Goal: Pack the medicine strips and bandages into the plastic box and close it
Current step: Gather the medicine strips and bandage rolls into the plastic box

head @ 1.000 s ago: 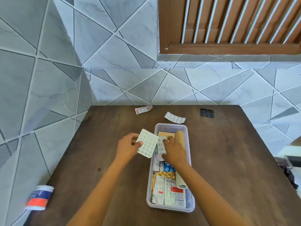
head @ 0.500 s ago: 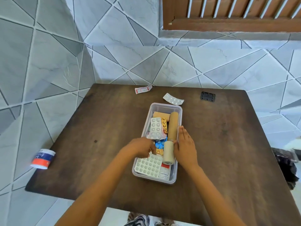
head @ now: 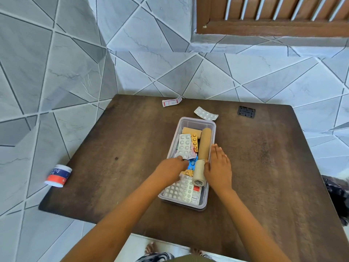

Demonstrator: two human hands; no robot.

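The clear plastic box (head: 213, 125) stands open in the middle of the brown table (head: 264, 167). Inside lie a brown bandage roll (head: 205, 142), a cream bandage roll (head: 199, 173), a small white pill strip (head: 184, 146), an orange strip (head: 194, 141), a blue strip (head: 193, 163) and a large white pill strip (head: 179, 191) at the near end. My left hand (head: 171, 167) is curled knuckles-up over the box's left side, its fingertips hidden among the strips. My right hand (head: 219, 167) lies flat with fingers straight against the box's right wall. No lid is in sight.
A white blister strip (head: 205, 114) lies just behind the box and a red-and-white strip (head: 171, 102) near the far edge. A small black object (head: 246, 111) sits at the back right. A tape roll (head: 58, 175) rests at the table's left edge. Tiled walls stand behind and left.
My left hand has carried the large white strip down into the box's near end. My right hand has left the box's inside and now rests against its right wall.
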